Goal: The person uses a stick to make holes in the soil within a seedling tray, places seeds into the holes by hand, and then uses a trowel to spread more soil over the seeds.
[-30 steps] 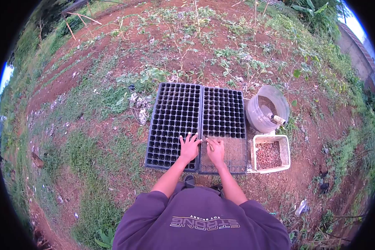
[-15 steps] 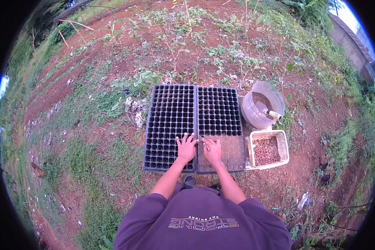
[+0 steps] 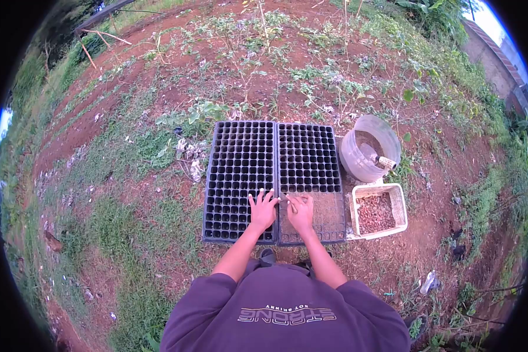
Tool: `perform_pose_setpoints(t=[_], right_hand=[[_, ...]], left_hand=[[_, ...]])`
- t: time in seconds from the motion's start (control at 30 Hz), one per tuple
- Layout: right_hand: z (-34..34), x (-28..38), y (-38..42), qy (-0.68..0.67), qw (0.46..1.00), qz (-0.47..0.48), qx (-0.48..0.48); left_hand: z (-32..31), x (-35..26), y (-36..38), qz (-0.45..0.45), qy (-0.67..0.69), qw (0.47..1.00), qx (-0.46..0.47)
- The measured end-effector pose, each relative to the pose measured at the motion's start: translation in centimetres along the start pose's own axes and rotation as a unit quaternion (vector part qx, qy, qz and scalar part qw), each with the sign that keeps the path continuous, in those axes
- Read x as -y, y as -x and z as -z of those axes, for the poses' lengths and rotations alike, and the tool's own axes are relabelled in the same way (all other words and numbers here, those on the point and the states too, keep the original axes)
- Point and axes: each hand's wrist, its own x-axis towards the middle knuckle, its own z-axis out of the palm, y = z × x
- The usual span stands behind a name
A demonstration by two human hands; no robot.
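Observation:
My left hand (image 3: 263, 211) lies with fingers spread on the near right part of a black seedling tray (image 3: 232, 202), whose visible cells look dark and unfilled. Beside it my right hand (image 3: 300, 215) is closed, fingertips pointing down at the left edge of a second seedling tray (image 3: 327, 217). Whatever the fingers pinch is too small to make out. In this second tray the near cells are covered with brown soil, while those at the far end are dark. Both trays lie side by side, touching.
Right of the trays stands a whitish translucent bucket (image 3: 359, 157) holding soil and a scoop-like object with a pale handle (image 3: 386, 162). Nearer me, a cream rectangular container (image 3: 400, 205) holds reddish-brown pieces (image 3: 375, 212). A clear plastic bottle (image 3: 428, 282) lies on the ground at right.
Both hands stay in nearly the same places, with only slight finger movement. The trays and containers have not visibly moved.

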Motion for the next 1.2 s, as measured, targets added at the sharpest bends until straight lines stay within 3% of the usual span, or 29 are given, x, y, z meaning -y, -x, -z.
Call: perform_pose_setpoints(t=[0.07, 0.17, 0.73, 1.2], right_hand=[[-0.03, 0.09, 0.08, -0.001, 1.000, 0.006, -0.023], [-0.12, -0.12, 0.27, 0.009, 0.999, -0.012, 0.028], [-0.45, -0.52, 0.51, -0.051, 0.998, 0.016, -0.044], [0.27, 0.38, 0.82, -0.014, 1.000, 0.024, 0.006]], left_hand=[[0.21, -0.11, -0.03, 0.006, 0.003, 1.000, 0.011], [-0.28, 0.11, -0.02, -0.002, 0.010, 1.000, -0.008], [0.05, -0.06, -0.03, 0.007, 0.013, 1.000, 0.003], [-0.12, -0.02, -0.02, 0.005, 0.014, 1.000, -0.008]])
